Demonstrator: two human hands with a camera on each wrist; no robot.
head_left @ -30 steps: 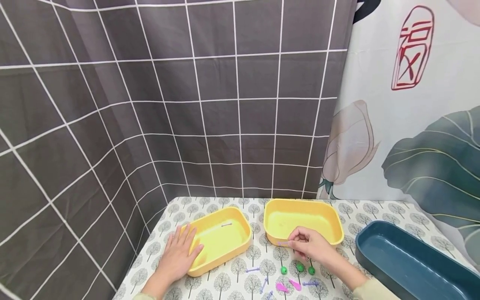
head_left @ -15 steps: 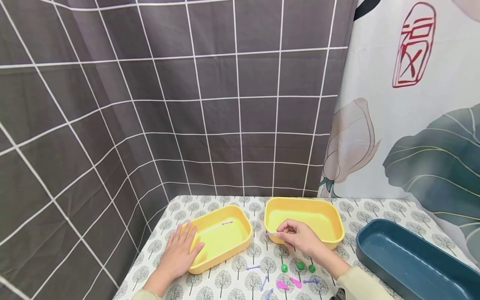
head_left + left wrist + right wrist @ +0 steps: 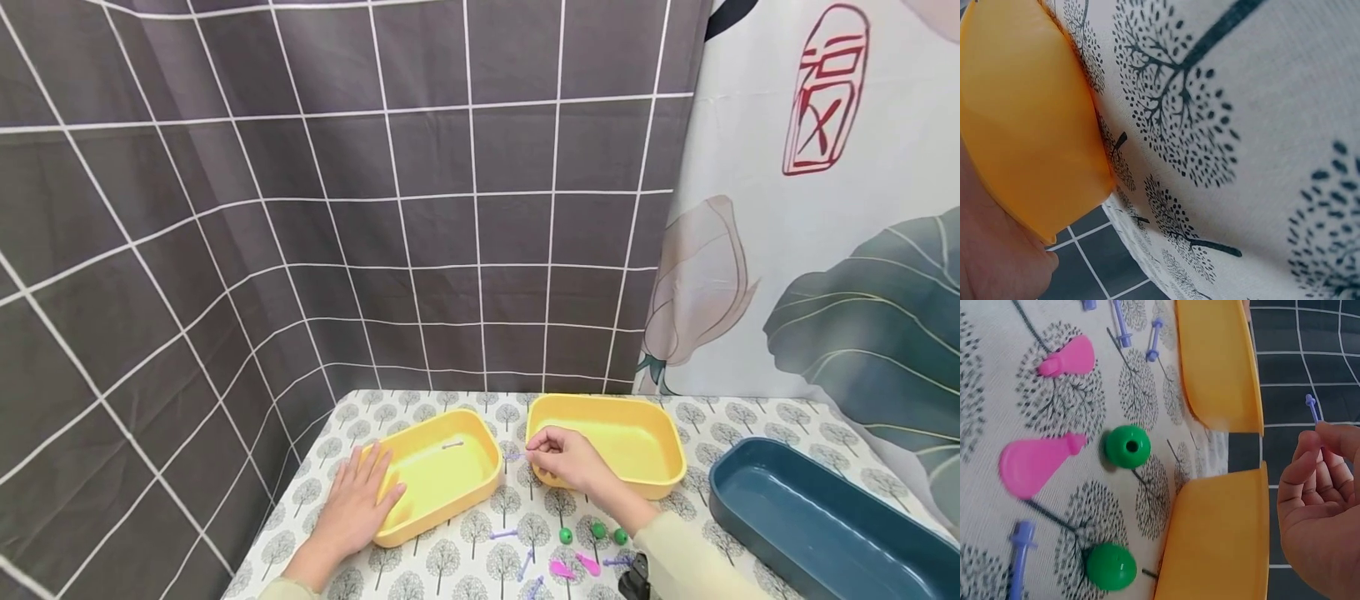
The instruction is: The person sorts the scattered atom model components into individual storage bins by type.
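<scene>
- Printed tablecloth (image 3: 442, 575): pale woven fabric, dark round-crowned trees, spread under all the pieces and trays.
- Loose purple rods (image 3: 536, 587), four visible: slim shafts with collared, knobbed ends; three scattered left of the pink pieces, one to their right.
- Pink pieces (image 3: 561, 570), two: smooth, flattened teardrops narrowing to a stubby neck, lying close together.
- Black fitting (image 3: 635, 577): compact, beside the right cuff.
- Green beads (image 3: 566, 536), three, in a loose row beyond the pink pieces: rounded and smooth, one showing a dark round hole.
- Blue tray (image 3: 817, 508): deep, glossy, round-cornered oblong, set slantwise at far right of the group.
- Left hand (image 3: 354, 506): fingers straight and spread, laid over the left side of the left yellow tray; no piece held.
- Left yellow tray (image 3: 435, 483): smooth-walled, rounded corners, set askew; a small pale rod (image 3: 452, 444) lies inside toward its far end.
- Right hand (image 3: 570, 460): thumb and fingertips closed in a pinch on one end of a purple rod.
- Held purple rod (image 3: 515, 456): pointing left, seen in the gap between the yellow trays, off the cloth.
- Right yellow tray (image 3: 622, 437): matching, smooth, behind the right hand.
- Grey curtain (image 3: 517, 233): creased fabric, white grid.
- Floral curtain (image 3: 750, 125): white, lotus print, far right.
</scene>
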